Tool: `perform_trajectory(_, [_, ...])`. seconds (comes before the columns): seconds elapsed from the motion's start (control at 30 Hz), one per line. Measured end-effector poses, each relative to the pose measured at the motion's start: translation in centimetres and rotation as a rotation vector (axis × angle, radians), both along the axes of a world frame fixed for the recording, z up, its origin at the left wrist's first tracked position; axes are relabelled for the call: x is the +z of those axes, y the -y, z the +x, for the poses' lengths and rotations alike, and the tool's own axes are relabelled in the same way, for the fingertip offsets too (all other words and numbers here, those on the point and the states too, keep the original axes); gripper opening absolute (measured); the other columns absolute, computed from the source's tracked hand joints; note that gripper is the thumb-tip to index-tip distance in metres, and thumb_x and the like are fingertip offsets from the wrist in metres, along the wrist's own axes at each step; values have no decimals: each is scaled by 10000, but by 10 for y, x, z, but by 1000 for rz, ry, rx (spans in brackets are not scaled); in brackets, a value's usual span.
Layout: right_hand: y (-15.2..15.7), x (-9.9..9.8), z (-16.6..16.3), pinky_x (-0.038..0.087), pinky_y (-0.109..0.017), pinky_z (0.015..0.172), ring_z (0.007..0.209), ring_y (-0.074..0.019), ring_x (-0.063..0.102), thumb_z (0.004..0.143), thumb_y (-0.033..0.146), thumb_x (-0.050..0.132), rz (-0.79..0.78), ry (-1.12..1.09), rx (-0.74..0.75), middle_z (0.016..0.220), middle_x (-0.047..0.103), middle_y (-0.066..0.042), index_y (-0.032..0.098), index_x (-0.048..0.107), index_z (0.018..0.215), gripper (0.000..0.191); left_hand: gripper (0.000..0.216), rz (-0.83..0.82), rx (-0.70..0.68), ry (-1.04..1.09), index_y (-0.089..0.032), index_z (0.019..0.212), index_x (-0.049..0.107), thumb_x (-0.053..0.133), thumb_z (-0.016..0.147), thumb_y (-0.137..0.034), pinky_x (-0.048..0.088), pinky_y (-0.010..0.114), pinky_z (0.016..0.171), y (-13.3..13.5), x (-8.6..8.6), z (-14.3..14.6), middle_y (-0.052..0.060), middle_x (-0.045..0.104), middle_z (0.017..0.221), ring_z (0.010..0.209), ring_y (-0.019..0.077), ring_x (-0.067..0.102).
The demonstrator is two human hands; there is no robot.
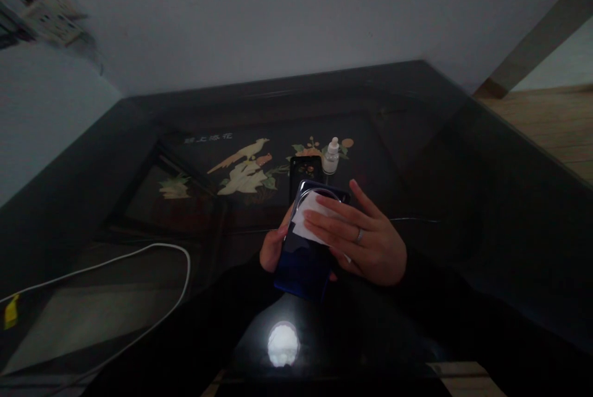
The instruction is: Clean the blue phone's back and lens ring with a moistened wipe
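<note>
A dark blue phone [303, 270] is held tilted above the black table, its back with a large round camera ring facing me. My left hand [273, 250] is wrapped round the phone's left edge, its other fingers mostly hidden behind it. With a ring on one finger, my right hand [365, 239] presses a white wipe [309, 218] flat against the camera end of the phone. Just beyond the phone, a black phone case [306, 168] lies on the table. Beside the case stands a small dropper bottle [330, 156] with a white top.
The glossy table [241, 97] carries an inlaid bird and flower picture. A white cable [157, 245] with a yellow tag [11, 312] loops over the left side. White walls rise behind, with power sockets [53, 14] at upper left.
</note>
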State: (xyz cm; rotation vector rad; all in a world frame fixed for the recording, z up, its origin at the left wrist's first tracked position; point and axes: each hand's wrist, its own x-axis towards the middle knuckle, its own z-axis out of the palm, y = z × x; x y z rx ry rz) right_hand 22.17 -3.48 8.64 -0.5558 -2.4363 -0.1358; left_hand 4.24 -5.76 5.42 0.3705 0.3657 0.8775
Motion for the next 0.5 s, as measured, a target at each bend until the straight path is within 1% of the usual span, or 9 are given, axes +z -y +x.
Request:
perform_trajectory(0.07, [1, 0, 3, 139, -565, 1071, 1257, -230, 356, 849, 172, 421, -75, -90, 7, 1216, 562, -36, 174, 477, 1227, 382, 726, 13, -15, -3, -283, 1355, 220, 525, 705, -394, 498, 485, 650, -2, 3, -2, 104, 587, 1081, 862, 315, 606])
perform_trajectory(0.13, [0, 2, 7, 196, -545, 1065, 1252, -229, 366, 867, 186, 379, -248, -288, -24, 1218, 560, -26, 209, 498, 1215, 368, 737, 36, -42, -8, -286, 1349, 202, 528, 701, -417, 487, 504, 640, -5, 8, -3, 105, 595, 1060, 886, 336, 601])
perform_trajectory(0.23, [-5, 1, 9, 345, -489, 1007, 1200, -226, 438, 907, 232, 296, -608, -765, -131, 1205, 569, -34, 217, 542, 1169, 360, 687, 63, -80, -13, -252, 1319, 256, 509, 711, -448, 477, 498, 659, -6, 11, -4, 119, 592, 1050, 929, 350, 587])
perform_trajectory(0.27, [-9, 0, 9, 388, -473, 976, 1163, -228, 479, 913, 256, 292, -699, -935, -175, 1175, 589, -45, 203, 555, 1151, 359, 681, 66, -84, -11, -249, 1314, 263, 506, 711, -452, 476, 495, 662, -6, 12, -4, 120, 586, 1057, 938, 351, 583])
perform_trajectory(0.33, [-15, -4, 7, 449, -445, 916, 1071, -231, 555, 905, 294, 332, -788, -1204, -275, 1068, 645, -61, 168, 590, 1091, 342, 702, 78, -81, -13, -275, 1325, 233, 511, 707, -454, 474, 498, 659, -6, 11, -3, 115, 572, 1083, 938, 355, 582])
perform_trajectory(0.37, [-17, -4, 7, 463, -434, 898, 1041, -231, 575, 897, 305, 355, -795, -1259, -316, 1029, 660, -62, 159, 604, 1061, 332, 720, 89, -81, -15, -297, 1335, 202, 516, 705, -449, 473, 501, 658, -6, 11, -2, 111, 568, 1092, 935, 356, 584])
perform_trajectory(0.4, [-18, -4, 7, 468, -424, 892, 1029, -228, 581, 891, 309, 368, -788, -1250, -342, 1019, 663, -62, 157, 613, 1041, 325, 735, 100, -83, -17, -319, 1341, 172, 520, 705, -441, 473, 502, 656, -6, 11, -2, 107, 564, 1101, 932, 357, 586])
perform_trajectory(0.43, [-18, -3, 7, 461, -417, 900, 1034, -223, 577, 892, 304, 367, -775, -1184, -354, 1040, 654, -62, 161, 615, 1038, 322, 745, 111, -83, -16, -337, 1343, 150, 523, 706, -432, 475, 499, 653, -5, 11, -1, 104, 561, 1107, 928, 356, 589])
perform_trajectory(0.5, [-13, 1, 7, 428, -406, 941, 1079, -206, 546, 900, 273, 337, -712, -942, -327, 1134, 607, -60, 177, 601, 1074, 331, 748, 121, -91, -14, -351, 1342, 133, 525, 708, -416, 482, 487, 648, -5, 11, 0, 101, 557, 1114, 921, 351, 596])
